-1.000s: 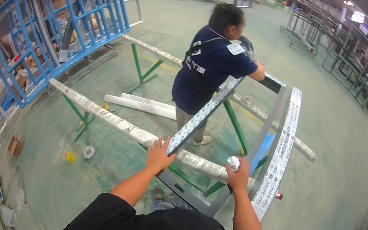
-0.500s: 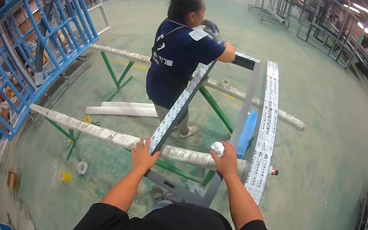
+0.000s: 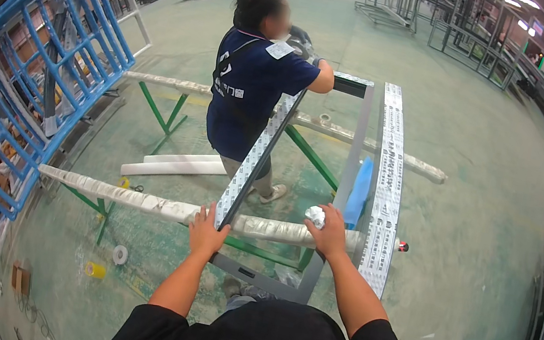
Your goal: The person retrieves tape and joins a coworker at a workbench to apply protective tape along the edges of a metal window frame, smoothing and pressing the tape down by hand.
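Observation:
A grey metal frame [image 3: 266, 283], like a window or door frame, lies across two wrapped supports in front of me. Its left bar carries printed protective film [image 3: 241, 180]. My left hand [image 3: 206, 235] rests on the near end of that bar, fingers spread, thumb toward the frame's inside. Pinched in my right hand [image 3: 331, 234] is a crumpled white wad [image 3: 315, 215], paper or cloth, beside the right bar; whether this hand also touches the bar is hard to tell. At the far end a co-worker [image 3: 249, 93] in a dark blue shirt leans over the frame, hands partly hidden.
A film-covered flat strip [image 3: 386, 190] lies along the frame's right. The near padded beam [image 3: 136, 200] sits on green legs. Blue sheeting [image 3: 359, 193] hangs beside the right bar. Tape rolls [image 3: 95, 271] and white lengths [image 3: 174, 166] lie on the floor; a blue rack [image 3: 41, 78] stands left.
The whole view has shifted slightly, with things appearing a little further left. Both my hands keep their places at the frame, and the white wad stays in my right hand.

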`<state>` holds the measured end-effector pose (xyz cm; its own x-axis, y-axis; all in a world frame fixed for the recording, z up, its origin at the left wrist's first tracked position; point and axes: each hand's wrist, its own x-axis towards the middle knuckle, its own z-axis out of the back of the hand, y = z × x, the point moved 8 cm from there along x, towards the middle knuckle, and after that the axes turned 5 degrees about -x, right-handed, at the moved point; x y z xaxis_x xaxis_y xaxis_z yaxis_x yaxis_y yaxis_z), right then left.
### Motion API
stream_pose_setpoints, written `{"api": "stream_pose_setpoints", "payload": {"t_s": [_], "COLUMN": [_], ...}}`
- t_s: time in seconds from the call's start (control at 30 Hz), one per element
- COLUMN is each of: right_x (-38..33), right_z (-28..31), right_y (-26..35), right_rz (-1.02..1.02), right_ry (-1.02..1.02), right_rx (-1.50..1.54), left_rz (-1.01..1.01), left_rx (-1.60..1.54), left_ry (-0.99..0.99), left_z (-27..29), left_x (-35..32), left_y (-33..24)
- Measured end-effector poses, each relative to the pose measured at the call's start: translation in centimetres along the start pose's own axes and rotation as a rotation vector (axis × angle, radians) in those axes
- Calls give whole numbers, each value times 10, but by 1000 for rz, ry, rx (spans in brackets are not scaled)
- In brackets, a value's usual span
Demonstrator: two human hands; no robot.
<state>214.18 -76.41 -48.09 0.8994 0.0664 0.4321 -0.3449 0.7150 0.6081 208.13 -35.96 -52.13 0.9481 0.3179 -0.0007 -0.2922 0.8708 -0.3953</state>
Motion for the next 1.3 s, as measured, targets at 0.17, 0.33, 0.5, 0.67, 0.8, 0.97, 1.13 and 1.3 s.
{"api": "stream_pose_setpoints", "payload": {"t_s": [0.17,0.33,0.5,0.67,0.8,0.97,1.13,1.3], "right_x": [0,0,0,0,0,-1,0,0], "right_z": [-1,-2,-2,-2,-2,-2,-2,-3], "right_y": [-1,-2,-2,-2,-2,-3,-2,-2], "right_rz": [8,5,9,7,8,8,4,0], "right_ry": [2,-4,-3,0,-2,-5,-4,-6], "right_rx": [-11,-20,-26,-16,-23,-18,-21,-25], "left_rz": [4,11,12,11,7,8,14,22], "left_rx": [0,-1,-8,-11,-8,-9,-2,2], "left_ry": [2,18,14,14,9,11,17,18], "left_z": [0,1,3,2,3,4,4,4], "left_x": [1,0,-1,-1,0,-1,-2,-1], "left_y": [-1,-2,-4,-2,-3,-5,-4,-3]}}
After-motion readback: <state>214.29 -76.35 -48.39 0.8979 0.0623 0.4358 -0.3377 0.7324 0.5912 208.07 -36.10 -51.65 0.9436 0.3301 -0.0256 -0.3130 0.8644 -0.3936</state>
